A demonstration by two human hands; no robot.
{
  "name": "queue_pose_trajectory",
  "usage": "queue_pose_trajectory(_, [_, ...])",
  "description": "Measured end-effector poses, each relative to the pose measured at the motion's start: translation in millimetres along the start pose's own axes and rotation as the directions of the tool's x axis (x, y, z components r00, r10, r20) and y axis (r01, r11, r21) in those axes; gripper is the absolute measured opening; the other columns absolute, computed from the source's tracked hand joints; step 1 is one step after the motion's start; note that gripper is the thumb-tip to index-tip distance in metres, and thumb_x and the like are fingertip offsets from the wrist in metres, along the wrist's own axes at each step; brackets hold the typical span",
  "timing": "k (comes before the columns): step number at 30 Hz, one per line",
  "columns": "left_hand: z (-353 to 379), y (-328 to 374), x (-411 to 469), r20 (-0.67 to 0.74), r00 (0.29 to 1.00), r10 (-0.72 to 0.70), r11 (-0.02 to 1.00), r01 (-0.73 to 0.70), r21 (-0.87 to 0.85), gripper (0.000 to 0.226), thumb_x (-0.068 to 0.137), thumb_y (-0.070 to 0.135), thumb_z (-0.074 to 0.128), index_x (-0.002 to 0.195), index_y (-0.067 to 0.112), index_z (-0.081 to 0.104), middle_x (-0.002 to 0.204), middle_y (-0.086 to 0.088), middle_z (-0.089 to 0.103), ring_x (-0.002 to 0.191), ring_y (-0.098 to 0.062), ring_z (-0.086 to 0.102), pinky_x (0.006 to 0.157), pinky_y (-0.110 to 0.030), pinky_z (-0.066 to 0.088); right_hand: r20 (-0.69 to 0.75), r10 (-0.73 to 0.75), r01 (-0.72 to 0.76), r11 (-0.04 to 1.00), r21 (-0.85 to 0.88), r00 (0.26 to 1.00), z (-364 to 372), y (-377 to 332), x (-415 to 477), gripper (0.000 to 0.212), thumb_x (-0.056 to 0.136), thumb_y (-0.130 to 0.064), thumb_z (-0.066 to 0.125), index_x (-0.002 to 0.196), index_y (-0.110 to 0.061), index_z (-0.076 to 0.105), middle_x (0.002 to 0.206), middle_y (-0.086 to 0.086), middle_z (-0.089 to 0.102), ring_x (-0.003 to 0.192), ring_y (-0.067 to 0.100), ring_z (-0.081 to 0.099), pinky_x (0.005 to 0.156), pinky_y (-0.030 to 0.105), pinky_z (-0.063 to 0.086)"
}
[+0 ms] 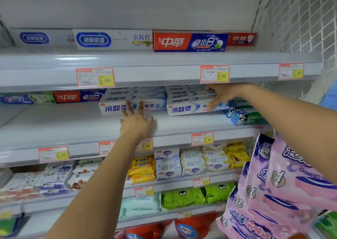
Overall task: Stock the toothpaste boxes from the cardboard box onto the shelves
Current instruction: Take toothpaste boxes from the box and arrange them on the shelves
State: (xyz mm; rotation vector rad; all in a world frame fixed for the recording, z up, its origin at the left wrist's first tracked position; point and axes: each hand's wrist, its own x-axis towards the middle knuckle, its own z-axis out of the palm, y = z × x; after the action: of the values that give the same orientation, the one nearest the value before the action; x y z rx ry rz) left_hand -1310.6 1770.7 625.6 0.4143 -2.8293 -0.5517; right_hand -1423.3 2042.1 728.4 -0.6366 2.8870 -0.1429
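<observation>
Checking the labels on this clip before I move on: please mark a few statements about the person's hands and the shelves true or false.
1. The left grip touches the left stack of white-and-blue toothpaste boxes with straight fingers. True.
2. The right grip hangs idle below the shelves. False: it holds the end of the right stack of white-and-blue toothpaste boxes, fingers on top and thumb lower down.
3. A red-and-blue toothpaste box lies on the top white shelf. True.
4. Both stacks stand on the lowest shelf in view. False: they stand on the second white shelf, just under the top one.
</observation>
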Motion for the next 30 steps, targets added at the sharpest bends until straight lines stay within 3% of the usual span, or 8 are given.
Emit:
queue_pose_trajectory(4, [4.8,-1.7,2.4,-0.038,0.999,-0.005,1.0,0.004,-0.021,0.066,0.096,0.051,0.034,0.152,0.032,0.005,0.156,-0.008,-0.024,0.145,-0.039,0.005,0.113,-0.052,0.023,0.009,-0.036,0.035,0.998,0.054,0.999,-4.4,-2.1,4.9,0.083,0.071,-0.044,0.078,0.137,-0.013,0.037,0.139,0.006,0.044,0.113,0.018,0.046,0.099,0.028,0.038])
queue_pose_trajectory(8, [6.5,-2.4,1.7,-0.059,0.998,-0.006,0.999,0.004,-0.035,0.065,0.096,0.05,0.036,0.152,0.03,0.009,0.157,-0.01,-0.02,0.145,-0.038,0.007,0.113,-0.052,0.026,-0.015,-0.039,0.039,0.999,0.006,0.999,4.4,-4.6,8.1,0.086,0.07,-0.05,0.078,0.137,-0.016,0.038,0.139,0.002,0.044,0.121,0.02,0.046,0.103,0.031,0.038])
queue_pose_trajectory(14, [7.5,-5.5,2.8,-0.05,0.999,-0.002,0.999,0.0,-0.037,0.065,0.096,0.051,0.034,0.152,0.029,0.01,0.158,-0.01,-0.017,0.146,-0.036,0.006,0.112,-0.051,0.028,-0.056,-0.022,0.017,0.997,-0.077,0.998,22.2,-6.2,13.9,0.08,0.068,-0.042,0.081,0.134,-0.017,0.043,0.134,0.004,0.048,0.116,0.02,0.048,0.092,0.026,0.04])
queue_pose_trajectory(18, [4.0,-4.0,5.3,-0.035,0.999,-0.02,0.997,0.018,-0.075,0.07,0.095,0.045,0.044,0.152,0.022,0.011,0.159,-0.01,-0.011,0.145,-0.037,0.01,0.113,-0.052,0.027,-0.161,0.04,-0.073,0.976,-0.206,0.986,26.8,-14.8,11.6,0.076,0.07,-0.039,0.08,0.133,-0.016,0.044,0.133,0.008,0.046,0.118,0.025,0.045,0.095,0.035,0.044])
queue_pose_trajectory(21, [-9.4,-6.3,10.7,-0.12,0.98,-0.159,0.965,0.129,-0.228,0.077,0.089,0.036,0.058,0.148,0.009,0.017,0.155,-0.019,0.011,0.139,-0.04,0.021,0.11,-0.056,0.027,-0.295,0.063,-0.151,0.946,-0.288,0.954,41.7,-30.7,9.9,0.068,0.077,-0.026,0.073,0.133,-0.008,0.039,0.137,0.014,0.038,0.127,0.03,0.036,0.097,0.037,0.039])
queue_pose_trajectory(26, [-34.3,-37.8,20.7,-0.18,0.853,-0.49,0.827,0.39,-0.405,0.096,0.08,0.032,0.072,0.146,-0.004,0.012,0.15,-0.024,0.021,0.137,-0.038,0.024,0.112,-0.048,0.024,-0.444,-0.154,0.116,0.987,-0.114,0.883,82.5,-57.9,14.2,0.068,0.084,-0.006,0.059,0.146,-0.01,0.029,0.148,0.014,0.032,0.136,0.03,0.028,0.11,0.037,0.025])
queue_pose_trajectory(28, [-40.7,-57.8,29.1,-0.163,0.839,-0.52,0.791,0.4,-0.463,0.093,0.069,0.027,0.078,0.14,-0.002,0.026,0.141,-0.021,0.034,0.129,-0.036,0.035,0.107,-0.047,0.034,-0.472,-0.182,0.145,0.983,-0.114,0.863,92.4,-66.5,16.5,0.07,0.086,-0.006,0.054,0.149,-0.013,0.025,0.152,0.011,0.028,0.14,0.028,0.024,0.115,0.039,0.018])
queue_pose_trajectory(30, [-46.8,-70.1,33.6,-0.097,0.875,-0.474,0.76,0.351,-0.547,0.078,0.062,0.023,0.08,0.128,0.002,0.044,0.126,-0.016,0.053,0.115,-0.032,0.051,0.096,-0.042,0.046,-0.515,-0.179,0.125,0.982,-0.14,0.838,98.0,-68.5,19.8,0.068,0.086,-0.007,0.053,0.148,-0.014,0.027,0.15,0.009,0.032,0.138,0.027,0.027,0.114,0.041,0.017])
